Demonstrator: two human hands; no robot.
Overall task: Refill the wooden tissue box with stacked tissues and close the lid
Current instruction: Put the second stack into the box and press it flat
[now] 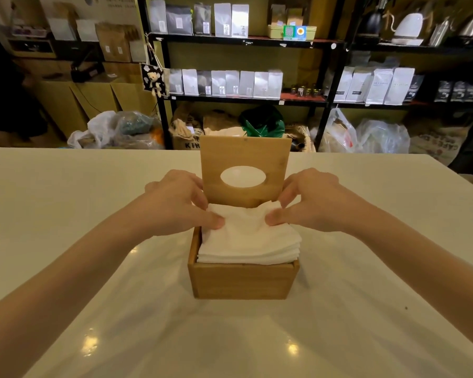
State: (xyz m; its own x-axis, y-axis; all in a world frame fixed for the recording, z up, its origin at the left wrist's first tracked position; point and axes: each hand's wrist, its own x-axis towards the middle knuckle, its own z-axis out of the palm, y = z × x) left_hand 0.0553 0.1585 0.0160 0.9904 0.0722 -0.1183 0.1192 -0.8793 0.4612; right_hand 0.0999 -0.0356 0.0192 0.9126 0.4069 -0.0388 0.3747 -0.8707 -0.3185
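White tissues (250,238) overfill wooden box (242,281)

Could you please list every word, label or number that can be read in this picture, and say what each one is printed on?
"KI", cut off by the raised lid: burlap sack under the shelves.
"CAFES", partly legible: printed sack at far right.
White bags on the right shelf: faint print, too blurred to read.
Silver pouches on the middle shelf: labels too small to read.
Wall poster at top left: blurred.
Wooden tissue box, lid, tissues: no text.

I see my left hand (175,203) and right hand (309,203) pinching the tissues (250,238) atop the wooden box (242,281) at frame centre, lid (245,156) upright.
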